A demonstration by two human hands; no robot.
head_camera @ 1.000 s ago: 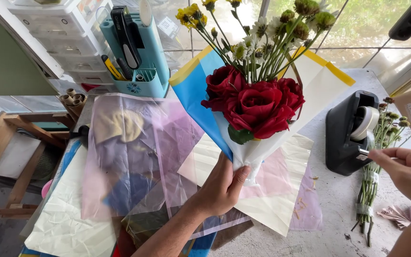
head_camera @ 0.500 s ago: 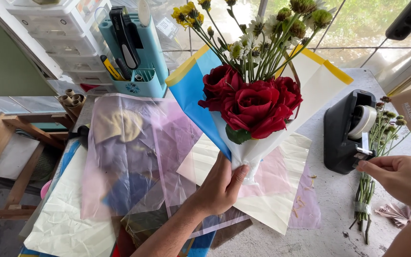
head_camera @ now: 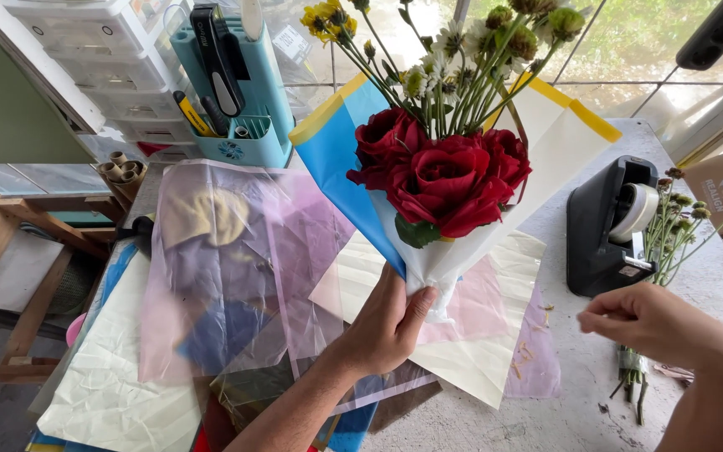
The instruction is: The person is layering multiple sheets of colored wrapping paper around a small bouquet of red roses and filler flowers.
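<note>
The table point(head_camera: 579, 393) runs pale and speckled under everything, its far edge meeting a window; bare surface shows only at the near right. Sheets of wrapping paper point(head_camera: 236, 276), pink, cream and clear, overlap across its left and middle. Above them stands the bouquet point(head_camera: 445, 176), red roses in front and small yellow and white flowers behind, wrapped in blue and white paper with a yellow border. Its long axis is nearly upright, tilted a little to the right, blooms up and away, the narrowed stem end down. A teal organiser point(head_camera: 236, 92) with tools sits at the far left; a black tape dispenser point(head_camera: 608, 226) stands at the right, with loose flower stems point(head_camera: 667, 251) lying just beside it.

The left hand point(head_camera: 387, 326) is closed around the bouquet's wrapped neck, thumb over the front, lifting it clear of the papers. The right hand point(head_camera: 654, 322) hovers near the dispenser's front, fingers drawn loosely together; whether they pinch anything cannot be told.
</note>
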